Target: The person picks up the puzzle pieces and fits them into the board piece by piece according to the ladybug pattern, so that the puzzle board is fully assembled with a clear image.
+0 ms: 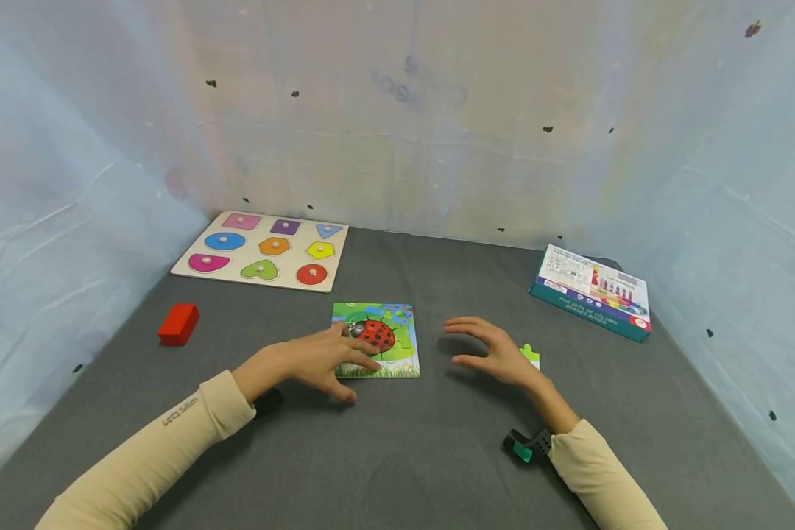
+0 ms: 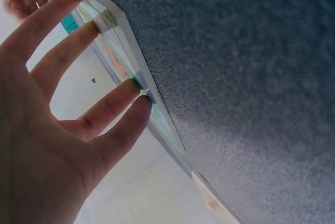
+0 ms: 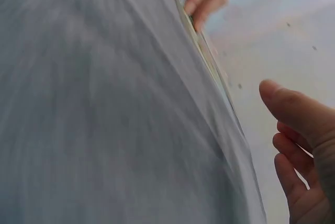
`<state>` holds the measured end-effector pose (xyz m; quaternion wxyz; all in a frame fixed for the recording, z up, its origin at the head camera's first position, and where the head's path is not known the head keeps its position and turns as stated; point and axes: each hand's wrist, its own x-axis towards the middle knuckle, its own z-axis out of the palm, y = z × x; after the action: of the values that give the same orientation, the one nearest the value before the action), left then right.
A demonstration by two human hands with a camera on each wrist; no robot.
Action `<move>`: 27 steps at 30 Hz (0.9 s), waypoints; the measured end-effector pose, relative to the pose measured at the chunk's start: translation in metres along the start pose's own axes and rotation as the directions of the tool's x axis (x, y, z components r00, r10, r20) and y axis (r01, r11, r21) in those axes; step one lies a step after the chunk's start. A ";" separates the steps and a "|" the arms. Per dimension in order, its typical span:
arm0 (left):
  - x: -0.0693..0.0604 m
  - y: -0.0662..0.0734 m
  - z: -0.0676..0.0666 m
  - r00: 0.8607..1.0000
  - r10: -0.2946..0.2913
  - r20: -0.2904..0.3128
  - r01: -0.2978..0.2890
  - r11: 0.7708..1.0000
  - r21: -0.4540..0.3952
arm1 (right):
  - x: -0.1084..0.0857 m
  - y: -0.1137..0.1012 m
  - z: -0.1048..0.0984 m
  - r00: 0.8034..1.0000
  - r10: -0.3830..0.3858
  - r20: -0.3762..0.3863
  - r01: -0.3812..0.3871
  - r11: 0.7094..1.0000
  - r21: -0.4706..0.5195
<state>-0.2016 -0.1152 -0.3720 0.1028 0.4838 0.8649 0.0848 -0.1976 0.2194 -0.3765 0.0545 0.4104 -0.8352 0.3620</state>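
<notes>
A square ladybug jigsaw puzzle (image 1: 403, 342) lies flat in the middle of the table. My left hand (image 1: 319, 359) is spread over its left part, with several fingertips touching the surface in the left wrist view. The palm hides some of the picture. To the right of the puzzle, my right hand (image 1: 493, 353) hovers above the cloth, fingers loosely bent and nothing held. Partly hidden behind that hand is a green and white puzzle piece (image 1: 531, 356) on the table. In the right wrist view the right hand's thumb and fingers (image 3: 293, 110) stand apart.
A wooden shape board (image 1: 291, 269) with knobbed coloured pieces lies at the back left. A red block (image 1: 179, 324) sits in front of it. At the back right is a teal and white box (image 1: 589, 291). Plastic sheeting (image 1: 397, 147) rises around the grey table (image 1: 397, 442).
</notes>
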 end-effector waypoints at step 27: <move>0.001 -0.012 0.007 0.995 0.070 -0.076 -0.069 0.997 0.018 | -0.111 0.068 -0.059 0.939 0.285 -0.192 -0.317 0.934 -0.164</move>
<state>-0.2099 -0.1202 -0.3816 0.0630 0.5108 0.8515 0.1003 -0.1864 0.3571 -0.4142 0.1065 0.2387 -0.9120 0.3160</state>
